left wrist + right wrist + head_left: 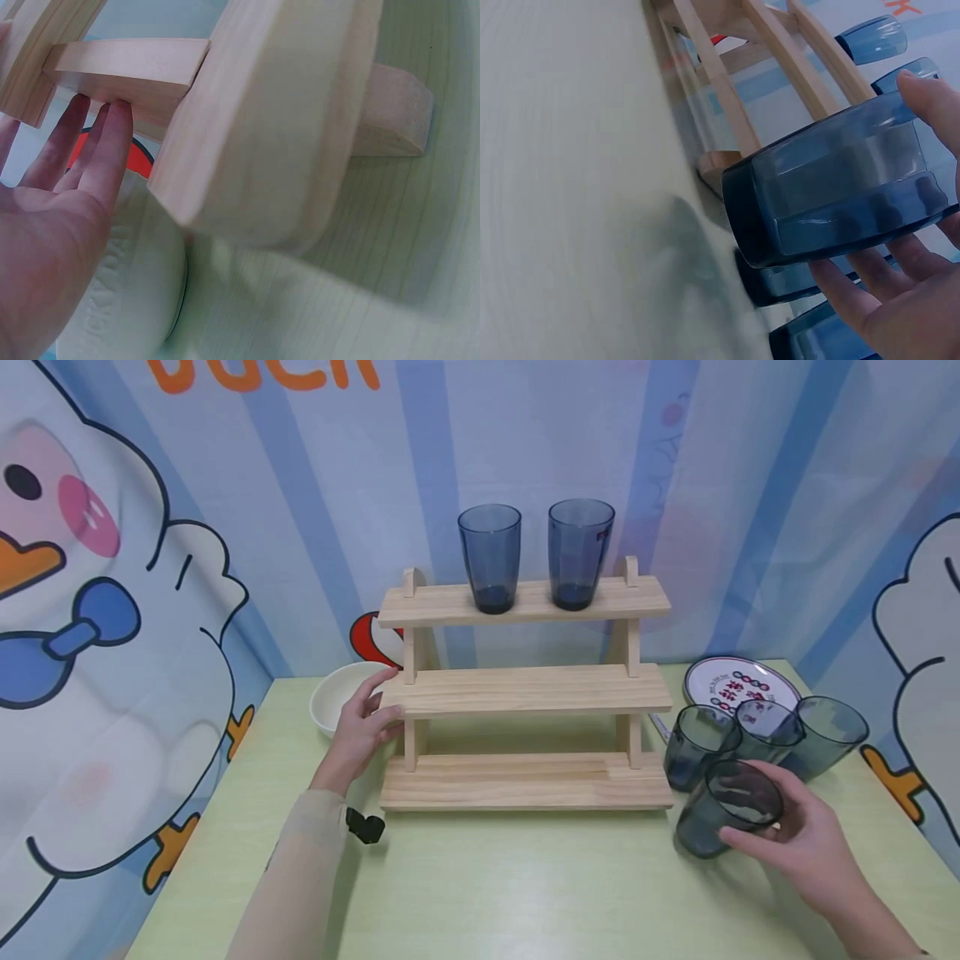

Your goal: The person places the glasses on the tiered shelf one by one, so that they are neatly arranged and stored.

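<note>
My right hand (806, 839) grips a dark blue-grey drinking glass (718, 822), thumb on the near side and fingers round the far side. This glass leans slightly, close over the table; its thick base (746, 217) shows in the right wrist view. Behind it, three similar glasses (693, 747) stand in a cluster. A three-tier wooden shelf rack (525, 689) occupies the middle. My left hand (358, 735) holds the rack by the left end of its middle tier, with fingertips against the side post (139, 79). Two blue glasses (490, 556) stand upright on the top tier.
A white bowl (326, 697) sits behind my left hand, beside the rack. At the back right lies a white plate (708, 675) with a red and dark pattern, partly behind the glasses. A printed cloth backdrop (337, 510) rises behind the pale table (525, 885).
</note>
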A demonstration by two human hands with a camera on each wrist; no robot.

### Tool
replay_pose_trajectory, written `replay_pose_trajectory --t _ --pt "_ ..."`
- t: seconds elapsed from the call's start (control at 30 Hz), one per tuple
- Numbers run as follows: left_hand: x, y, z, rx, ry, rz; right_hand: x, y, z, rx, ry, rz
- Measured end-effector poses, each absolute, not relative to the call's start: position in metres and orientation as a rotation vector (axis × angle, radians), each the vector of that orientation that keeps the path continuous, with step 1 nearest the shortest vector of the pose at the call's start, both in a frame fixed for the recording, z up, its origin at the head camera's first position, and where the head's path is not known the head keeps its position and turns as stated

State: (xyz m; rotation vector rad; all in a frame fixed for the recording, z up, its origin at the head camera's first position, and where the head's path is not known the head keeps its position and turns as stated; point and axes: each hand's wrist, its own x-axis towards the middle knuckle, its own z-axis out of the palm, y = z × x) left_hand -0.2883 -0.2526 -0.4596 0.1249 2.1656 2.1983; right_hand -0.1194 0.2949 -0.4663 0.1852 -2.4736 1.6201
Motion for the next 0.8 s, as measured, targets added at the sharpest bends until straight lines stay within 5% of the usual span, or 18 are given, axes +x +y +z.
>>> replay_pose_trajectory --t 0.8 --pt "-0.289 -0.252 -0.462 0.112 2.173 2.199 -0.131 0.256 -0.412 0.376 -2.181 1.898"
